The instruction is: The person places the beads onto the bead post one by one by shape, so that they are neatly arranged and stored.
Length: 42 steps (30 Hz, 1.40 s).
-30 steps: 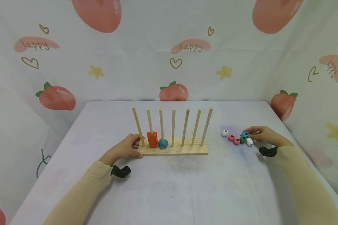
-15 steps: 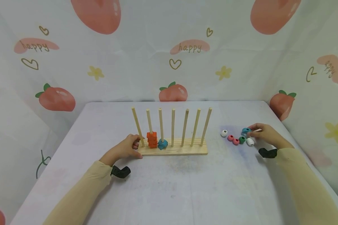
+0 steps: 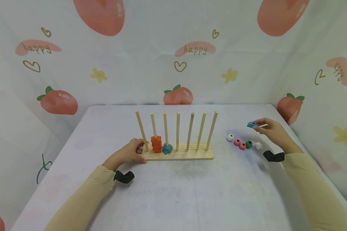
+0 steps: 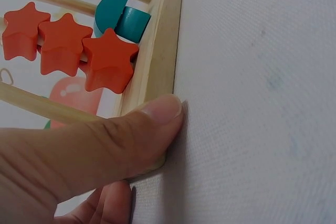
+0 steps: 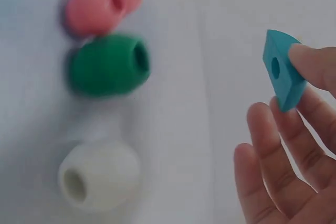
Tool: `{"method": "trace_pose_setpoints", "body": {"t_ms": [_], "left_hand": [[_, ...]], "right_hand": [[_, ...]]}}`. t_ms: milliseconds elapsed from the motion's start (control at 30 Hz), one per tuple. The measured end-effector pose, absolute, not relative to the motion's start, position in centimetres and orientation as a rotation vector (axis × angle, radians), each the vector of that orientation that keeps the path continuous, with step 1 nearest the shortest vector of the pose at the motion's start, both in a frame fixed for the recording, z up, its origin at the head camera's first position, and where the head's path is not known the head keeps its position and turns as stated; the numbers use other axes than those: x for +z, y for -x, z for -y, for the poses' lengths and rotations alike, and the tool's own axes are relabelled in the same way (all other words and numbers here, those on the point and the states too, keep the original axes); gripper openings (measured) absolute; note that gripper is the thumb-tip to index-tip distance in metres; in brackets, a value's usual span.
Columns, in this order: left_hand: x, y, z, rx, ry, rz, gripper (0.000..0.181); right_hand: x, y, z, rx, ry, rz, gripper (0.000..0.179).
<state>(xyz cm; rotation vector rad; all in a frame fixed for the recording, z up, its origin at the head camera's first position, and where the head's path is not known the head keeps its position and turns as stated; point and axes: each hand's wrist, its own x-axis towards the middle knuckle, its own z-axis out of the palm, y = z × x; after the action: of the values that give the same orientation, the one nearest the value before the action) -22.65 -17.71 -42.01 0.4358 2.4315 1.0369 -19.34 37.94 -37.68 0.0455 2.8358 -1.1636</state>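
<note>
My left hand (image 3: pixel 128 150) grips the left end of a wooden peg board (image 3: pixel 188 155), thumb along its front edge. Orange star beads (image 4: pixel 65 45) are stacked on the second peg from the left. One peg over, teal bead pieces (image 4: pixel 110 14) sit at the bottom, a half-round shape and a smaller block in the left wrist view. Off to the right, my right hand (image 3: pixel 273 131) is raised above the table, pinching a blue bead (image 5: pixel 283 72) between thumb and fingers. Its hole and flat face show in the right wrist view; the other fingers are spread.
Below the right hand lie loose barrel-shaped beads: a green bead (image 3: pixel 249 144), a white bead (image 3: pixel 258 146), two pink beads (image 3: pixel 237 142) and another white bead (image 3: pixel 230 137). Upright bare pegs (image 3: pixel 190 131) stand along the board. A printed cloth backdrop (image 3: pixel 150 73) rises behind the table.
The right hand has lifted the blue bead up and away from the loose beads. The nearby white bead has shifted slightly right. The left hand stays on the board.
</note>
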Motion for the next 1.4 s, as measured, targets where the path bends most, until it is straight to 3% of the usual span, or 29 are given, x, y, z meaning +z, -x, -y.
{"method": "trace_pose_setpoints", "body": {"t_ms": [733, 1400], "left_hand": [[-42.3, 22.7, 17.6, 1.022, -0.44, -2.447, 0.075], [-42.3, 22.6, 17.7, 1.03, -0.445, -2.441, 0.078]], "right_hand": [[-33.2, 17.6, -32.0, -1.398, 0.154, -3.002, 0.037], [-29.5, 16.4, -25.4, -1.785, 0.673, -3.0, 0.029]]}}
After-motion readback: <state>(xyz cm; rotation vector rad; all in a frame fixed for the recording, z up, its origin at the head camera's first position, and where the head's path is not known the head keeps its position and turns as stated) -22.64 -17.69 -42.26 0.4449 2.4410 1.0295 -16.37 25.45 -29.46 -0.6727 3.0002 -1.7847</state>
